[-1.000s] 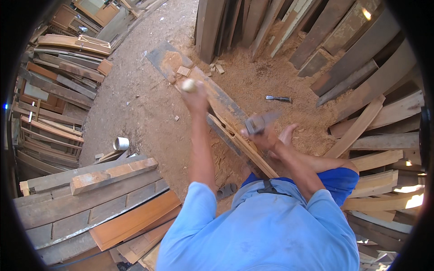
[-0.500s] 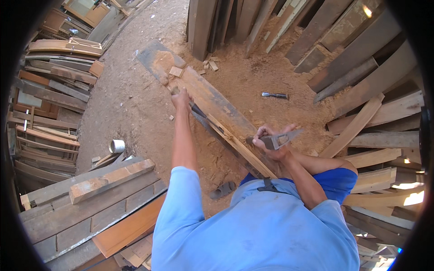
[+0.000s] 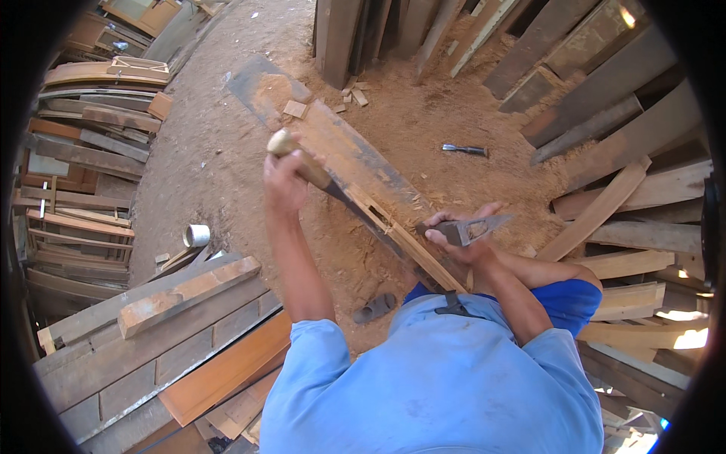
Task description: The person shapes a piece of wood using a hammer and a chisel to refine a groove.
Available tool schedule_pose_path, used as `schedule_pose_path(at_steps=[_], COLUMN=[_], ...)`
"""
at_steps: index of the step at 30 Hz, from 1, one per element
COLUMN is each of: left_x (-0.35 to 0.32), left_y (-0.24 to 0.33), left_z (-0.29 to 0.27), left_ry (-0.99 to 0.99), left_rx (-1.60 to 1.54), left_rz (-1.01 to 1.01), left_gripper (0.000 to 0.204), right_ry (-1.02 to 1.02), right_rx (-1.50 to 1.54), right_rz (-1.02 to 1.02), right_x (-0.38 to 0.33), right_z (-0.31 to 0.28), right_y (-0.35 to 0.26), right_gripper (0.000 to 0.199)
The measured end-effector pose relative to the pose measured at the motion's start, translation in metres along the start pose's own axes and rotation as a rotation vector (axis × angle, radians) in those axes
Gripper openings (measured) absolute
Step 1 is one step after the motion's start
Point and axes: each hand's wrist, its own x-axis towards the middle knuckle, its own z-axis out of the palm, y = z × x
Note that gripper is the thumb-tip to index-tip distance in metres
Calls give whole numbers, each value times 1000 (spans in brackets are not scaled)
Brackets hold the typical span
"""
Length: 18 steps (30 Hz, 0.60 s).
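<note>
Head view, looking down: I see my left hand [image 3: 283, 181] clenched around the pale rounded wooden handle of a mallet-like tool [image 3: 299, 160], raised above the work with the handle's knob end pointing up and away from me. My right hand [image 3: 454, 234] is wrapped around a flat grey metal chisel with a slotted blade [image 3: 473, 227]; its pointed end sticks out to the right of my fingers, and the hand sits against the near part of the plank. The long weathered wooden plank with a rectangular mortise cut along its edge [image 3: 363, 181] runs diagonally from the upper left down toward my lap, lying over sawdust-covered dirt ground [image 3: 423, 113]. Fresh pale wood shows where the slot is cut, just left of my right hand.

Farther out on the sawdust, well apart from both hands, lies a second small dark-handled chisel [image 3: 465, 150]. A few small offcut blocks [image 3: 295, 110] rest near the far end of the plank. To my left sits a short metal can [image 3: 197, 234], beside a stack of grey and orange boards [image 3: 189, 333]. More planks lean upright along the top and right. My light blue shirt [image 3: 439, 378] fills the lower frame.
</note>
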Motion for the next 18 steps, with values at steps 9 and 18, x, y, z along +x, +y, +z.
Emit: schedule_pose_path(at_steps=[9,18], left_x=[-52,-43], left_y=[-5,-47], left_z=[45,42], left_ry=[-59,47], left_rx=[57,189], left_rz=[312,401], left_gripper=[16,15], right_ry=[327,367], right_rx=[433,542], right_rz=[-85,-451], right_x=[10,-7], right_z=[-39,-84], right_y=[-100,-161], right_gripper=[19,22])
